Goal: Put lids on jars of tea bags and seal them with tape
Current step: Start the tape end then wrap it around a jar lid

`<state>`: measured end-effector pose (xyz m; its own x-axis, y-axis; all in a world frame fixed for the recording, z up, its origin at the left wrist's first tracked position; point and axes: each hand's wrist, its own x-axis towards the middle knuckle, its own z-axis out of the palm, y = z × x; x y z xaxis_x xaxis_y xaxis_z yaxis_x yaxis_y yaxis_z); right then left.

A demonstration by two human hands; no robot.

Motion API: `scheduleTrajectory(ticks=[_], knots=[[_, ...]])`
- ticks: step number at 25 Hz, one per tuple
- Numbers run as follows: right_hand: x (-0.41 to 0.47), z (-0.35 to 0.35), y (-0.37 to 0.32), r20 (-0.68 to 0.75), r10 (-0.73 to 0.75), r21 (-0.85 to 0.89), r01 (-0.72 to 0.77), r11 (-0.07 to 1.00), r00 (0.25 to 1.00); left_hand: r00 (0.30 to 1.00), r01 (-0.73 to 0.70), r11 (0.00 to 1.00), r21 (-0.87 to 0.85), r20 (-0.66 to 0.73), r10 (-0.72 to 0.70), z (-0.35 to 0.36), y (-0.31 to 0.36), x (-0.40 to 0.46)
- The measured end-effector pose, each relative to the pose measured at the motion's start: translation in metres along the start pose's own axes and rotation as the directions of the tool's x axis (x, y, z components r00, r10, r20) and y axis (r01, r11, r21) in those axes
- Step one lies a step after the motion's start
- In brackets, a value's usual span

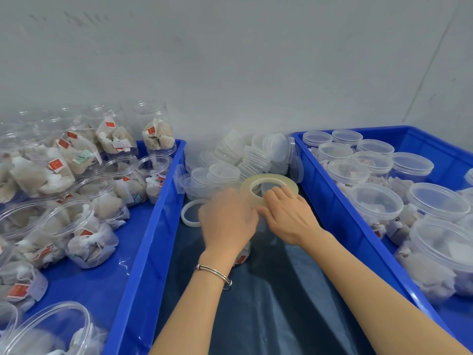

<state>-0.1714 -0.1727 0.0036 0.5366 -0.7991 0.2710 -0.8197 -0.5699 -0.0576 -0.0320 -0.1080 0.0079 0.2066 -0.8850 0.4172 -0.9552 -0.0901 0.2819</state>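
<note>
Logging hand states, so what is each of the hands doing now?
Left hand: grips the jar beneath it.
Right hand: holds the tape roll.

Left hand (228, 221) motion-blurred, grip indeterminate; it hides most of the jar (243, 254) beneath. Near-left open jars (46, 331) cut by frame edge. Tag print (55, 165) too small to read.

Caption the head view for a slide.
Both hands, left and right, work a tape roll over a jar between two blue bins.
</note>
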Motion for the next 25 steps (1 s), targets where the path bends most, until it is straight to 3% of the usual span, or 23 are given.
scheduleTrajectory(ticks=[7,11,16,21,23,25], knots=[[-0.011,-0.003,0.014,-0.120,0.021,-0.053,-0.028,0.998,0.993,0.998,-0.016,0.996,-0.085,0.067,0.022,-0.003,-0.008,0.004],[-0.004,0.002,0.009,-0.061,0.036,-0.001,-0.036,0.999,0.997,0.997,-0.040,0.993,-0.110,0.059,0.047,-0.003,-0.008,0.004],[0.012,0.006,0.001,-0.013,-0.050,0.045,0.051,0.998,0.999,0.991,-0.081,0.987,-0.140,0.097,0.095,-0.008,-0.012,0.005],[0.011,0.006,0.004,-0.006,-0.055,0.127,0.055,0.990,0.998,0.983,0.072,0.996,-0.044,0.170,-0.064,-0.005,0.011,0.003],[0.009,0.006,0.004,-0.009,-0.049,0.138,0.050,0.989,0.999,0.986,0.125,0.992,-0.032,0.116,-0.121,0.000,0.019,-0.001],[0.007,0.005,0.004,-0.005,-0.049,0.146,0.049,0.988,0.999,0.995,0.091,0.996,-0.020,0.030,-0.090,0.004,0.018,-0.005]])
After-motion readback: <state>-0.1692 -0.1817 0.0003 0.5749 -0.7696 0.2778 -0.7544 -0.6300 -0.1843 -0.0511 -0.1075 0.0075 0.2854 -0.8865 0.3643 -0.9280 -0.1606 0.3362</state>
